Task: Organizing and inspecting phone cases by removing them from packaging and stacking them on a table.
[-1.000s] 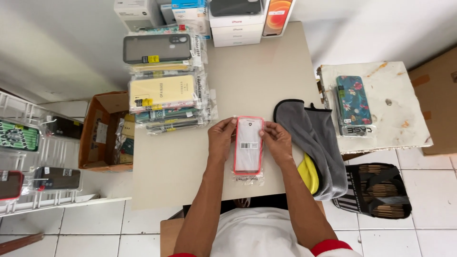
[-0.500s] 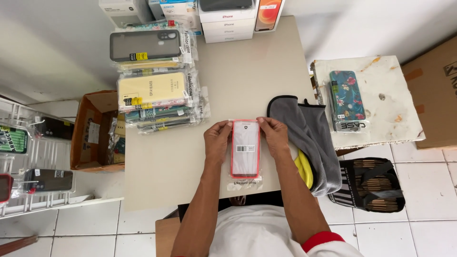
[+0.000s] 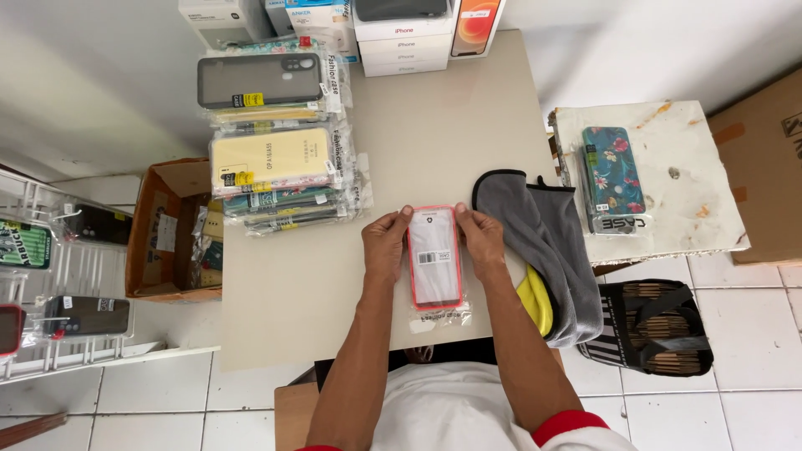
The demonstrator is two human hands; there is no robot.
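White tiled floor (image 3: 735, 367), beige table (image 3: 468, 125), white wall (image 3: 92, 75)

I see the red-rimmed phone case (image 3: 435, 257) in its clear sleeve turn slightly, its top now leaning away from the grey cloth (image 3: 543, 242), with both my hands shifted along with it.

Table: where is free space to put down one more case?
Free: the table's middle, between the case stacks and grey cloth, up to the boxes. Also the near-left corner, beside the left hand. Crowded: the left edge and the right-hand side.
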